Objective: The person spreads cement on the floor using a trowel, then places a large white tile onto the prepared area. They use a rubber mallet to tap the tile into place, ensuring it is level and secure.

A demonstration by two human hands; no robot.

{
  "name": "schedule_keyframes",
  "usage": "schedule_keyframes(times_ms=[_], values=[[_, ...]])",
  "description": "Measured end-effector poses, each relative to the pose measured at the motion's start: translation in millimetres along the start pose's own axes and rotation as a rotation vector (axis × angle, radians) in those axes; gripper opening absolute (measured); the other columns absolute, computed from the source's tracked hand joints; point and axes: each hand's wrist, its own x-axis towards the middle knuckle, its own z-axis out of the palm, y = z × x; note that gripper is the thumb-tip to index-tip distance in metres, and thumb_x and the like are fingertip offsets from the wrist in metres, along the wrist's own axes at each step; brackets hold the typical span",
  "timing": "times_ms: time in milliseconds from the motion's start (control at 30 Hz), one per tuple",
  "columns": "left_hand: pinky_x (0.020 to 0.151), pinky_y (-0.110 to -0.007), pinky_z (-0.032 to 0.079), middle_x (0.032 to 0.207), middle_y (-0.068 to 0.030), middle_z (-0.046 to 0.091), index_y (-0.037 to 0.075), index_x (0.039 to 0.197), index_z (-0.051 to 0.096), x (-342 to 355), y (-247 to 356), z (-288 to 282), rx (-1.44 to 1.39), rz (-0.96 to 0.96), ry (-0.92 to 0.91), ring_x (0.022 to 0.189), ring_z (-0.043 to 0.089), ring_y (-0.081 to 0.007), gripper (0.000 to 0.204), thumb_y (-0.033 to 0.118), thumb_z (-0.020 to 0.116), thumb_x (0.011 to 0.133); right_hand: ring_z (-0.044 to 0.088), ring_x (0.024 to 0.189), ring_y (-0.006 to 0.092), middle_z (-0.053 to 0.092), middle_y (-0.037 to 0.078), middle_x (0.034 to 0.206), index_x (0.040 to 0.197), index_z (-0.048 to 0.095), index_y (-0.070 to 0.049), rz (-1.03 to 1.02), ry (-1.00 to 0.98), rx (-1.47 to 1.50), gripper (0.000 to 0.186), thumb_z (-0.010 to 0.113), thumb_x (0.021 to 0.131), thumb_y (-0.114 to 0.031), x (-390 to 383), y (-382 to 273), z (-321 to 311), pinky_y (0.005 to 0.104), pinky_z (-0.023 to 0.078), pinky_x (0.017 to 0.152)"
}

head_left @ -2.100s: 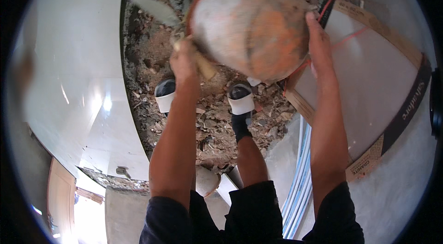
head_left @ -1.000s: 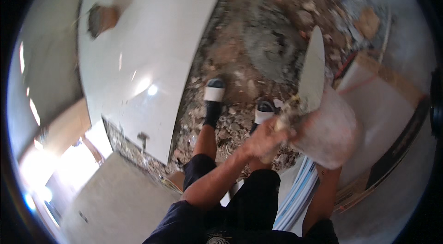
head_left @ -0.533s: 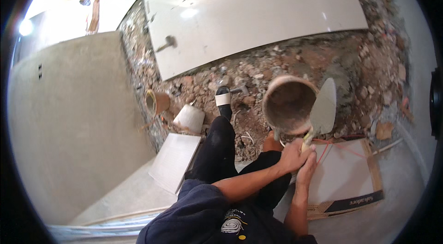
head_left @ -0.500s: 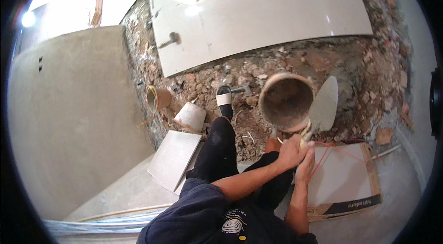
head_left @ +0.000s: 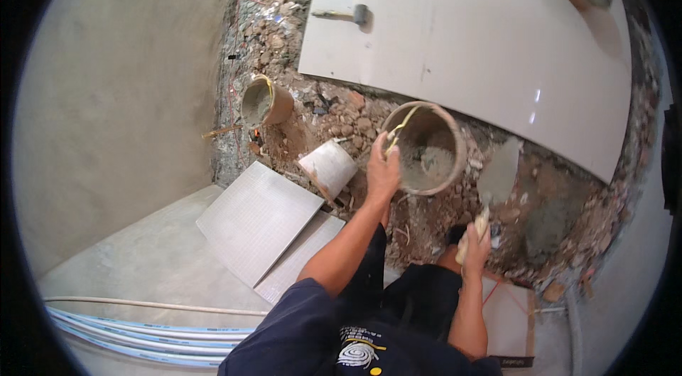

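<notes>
Yellow-handled bucket (head_left: 442, 133) is in left fingers (head_left: 379, 153), trowel (head_left: 499, 175) in right fingers (head_left: 472, 239).

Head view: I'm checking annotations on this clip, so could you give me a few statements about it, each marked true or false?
1. The right hand grips a trowel by its handle. True.
2. The left hand is empty. False: the left hand holds a mortar-stained bucket.
3. A dark-headed mallet lies on the glossy slab. True.
4. The bundled pipes lie at the picture's upper right. False: the bundled pipes are at lower left.
</notes>
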Motion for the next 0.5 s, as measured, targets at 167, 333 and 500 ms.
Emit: schedule_keyframes(times_ms=[167,333,500], values=[[0.059,-0.022,0.038,0.075,0.0028,0.056,0.0,0.106,0.063,138,21,-119,-0.237,-0.176,0.148,0.067,0.048,-0.0058,0.026,0.02,0.06,0.09,0.054,0.066,0.0124,0.056,0.005,0.082,0.112,0.053,0.0,0.101,0.083,-0.349,0.039,0.065,0.085,-0.025,-13,14,48,0.0278,0.045,0.057],[0.054,-0.024,0.039,0.07,0.0001,0.056,0.0,0.091,0.061,278,25,-206,-0.295,-0.16,0.29,0.059,0.046,-0.0074,0.016,0.016,0.057,0.089,0.052,0.053,0.0099,0.053,0.002,0.073,0.107,0.053,-0.002,0.241,0.049,-0.412,0.033,0.067,0.083,-0.022,-16,24,90,0.0264,0.043,0.045],[0.065,-0.03,0.048,0.078,-0.009,0.062,-0.003,0.107,0.057,406,3,-268,-0.115,-0.121,0.321,0.071,0.06,-0.0163,0.029,0.018,0.059,0.087,0.052,0.057,0.0101,0.054,0.002,0.072,0.103,0.055,-0.002,0.133,-0.031,-0.599,0.032,0.068,0.083,-0.024,-9,18,114,0.027,0.045,0.051]])
